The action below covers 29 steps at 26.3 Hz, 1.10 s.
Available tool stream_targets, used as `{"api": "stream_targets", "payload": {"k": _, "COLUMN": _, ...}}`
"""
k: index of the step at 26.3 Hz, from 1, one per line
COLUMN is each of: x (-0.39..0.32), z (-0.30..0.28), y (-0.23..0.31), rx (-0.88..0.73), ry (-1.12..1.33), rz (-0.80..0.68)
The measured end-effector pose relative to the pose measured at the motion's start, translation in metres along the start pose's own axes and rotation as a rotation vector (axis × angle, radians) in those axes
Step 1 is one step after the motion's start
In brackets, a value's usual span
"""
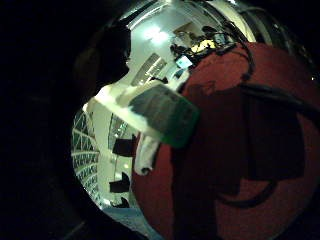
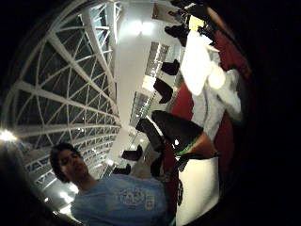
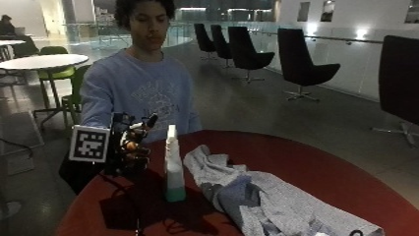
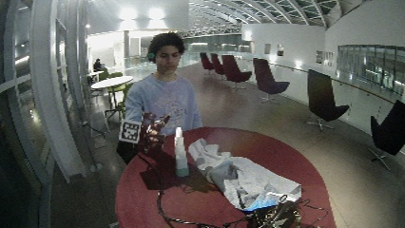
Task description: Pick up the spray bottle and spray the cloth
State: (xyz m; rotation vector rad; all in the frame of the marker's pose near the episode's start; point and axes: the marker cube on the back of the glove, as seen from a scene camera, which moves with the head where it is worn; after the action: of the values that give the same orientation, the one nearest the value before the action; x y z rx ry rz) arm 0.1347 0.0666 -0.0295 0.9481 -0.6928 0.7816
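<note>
A spray bottle [image 3: 173,167] with a white top and green base stands upright on the round red table [image 3: 327,167]. A crumpled grey-white cloth [image 3: 262,196] lies right beside it and stretches toward the table's near edge. My gloved right hand [image 3: 134,142] hovers above the table on the bottle's other side, a short gap away, with its fingers relaxed and holding nothing. The wide outside view shows the same layout of bottle [image 4: 181,154], hand [image 4: 154,127] and cloth [image 4: 244,178]. In the little finger side palm view the bottle [image 1: 160,112] is close, with the cloth [image 1: 145,155] behind it.
A dark cable [image 3: 137,216] trails over the table below my hand. A device with tangled cables [image 4: 278,216] sits at the near table edge past the cloth. Black chairs [image 3: 301,64] stand well behind the table.
</note>
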Motion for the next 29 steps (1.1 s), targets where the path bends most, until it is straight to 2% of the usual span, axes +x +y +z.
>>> {"api": "stream_targets", "payload": {"k": 2, "x": 0.011, "z": 0.005, "y": -0.007, "rx": 0.009, "ry": -0.023, "rz": 0.048}}
{"api": "stream_targets", "payload": {"k": 8, "x": 0.036, "z": 0.025, "y": -0.008, "rx": -0.097, "ry": -0.028, "rz": 0.114}}
{"api": "stream_targets", "payload": {"k": 18, "x": 0.06, "z": 0.059, "y": -0.007, "rx": -0.194, "ry": 0.092, "rz": 0.166}}
{"api": "stream_targets", "payload": {"k": 24, "x": 0.063, "z": 0.072, "y": -0.011, "rx": -0.126, "ry": 0.141, "rz": 0.154}}
{"api": "stream_targets", "payload": {"k": 29, "x": 0.065, "z": 0.072, "y": -0.02, "rx": -0.068, "ry": 0.075, "rz": 0.116}}
